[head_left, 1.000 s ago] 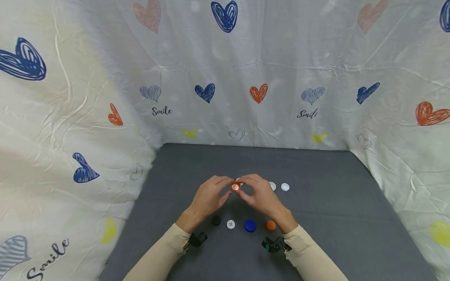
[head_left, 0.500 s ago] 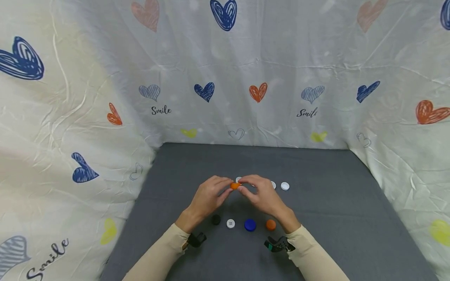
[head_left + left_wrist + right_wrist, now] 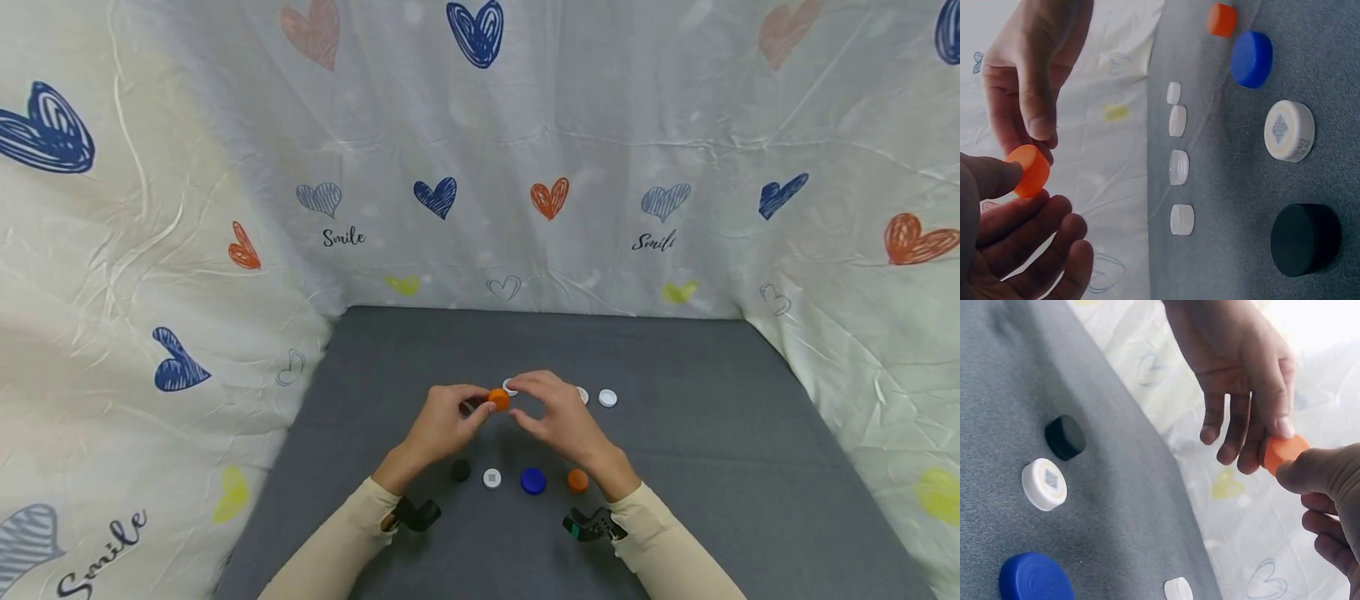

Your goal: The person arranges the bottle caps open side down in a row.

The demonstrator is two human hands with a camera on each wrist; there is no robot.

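Observation:
My left hand (image 3: 441,421) pinches an orange bottle cap (image 3: 498,400) between thumb and fingers, raised above the grey cloth. In the left wrist view the thumb presses the near face of the orange cap (image 3: 1030,170), while the other fingers fan out below. My right hand (image 3: 561,421) hovers just to the cap's right, its thumb and index finger parted with a small gap to the cap in the head view. From the right wrist, the right thumb (image 3: 1304,472) overlaps the orange cap (image 3: 1285,452).
Nearer on the cloth lie a black cap (image 3: 461,470), a white cap (image 3: 492,478) with a square mark, a blue cap (image 3: 533,481) and another orange cap (image 3: 577,481). Farther back runs a row of several white caps (image 3: 1179,167). A heart-printed curtain (image 3: 480,133) encloses the table.
The held orange cap has turned from showing its hollow inside to its solid outer face. Both hands gripped it before; my right fingers have now parted from it.

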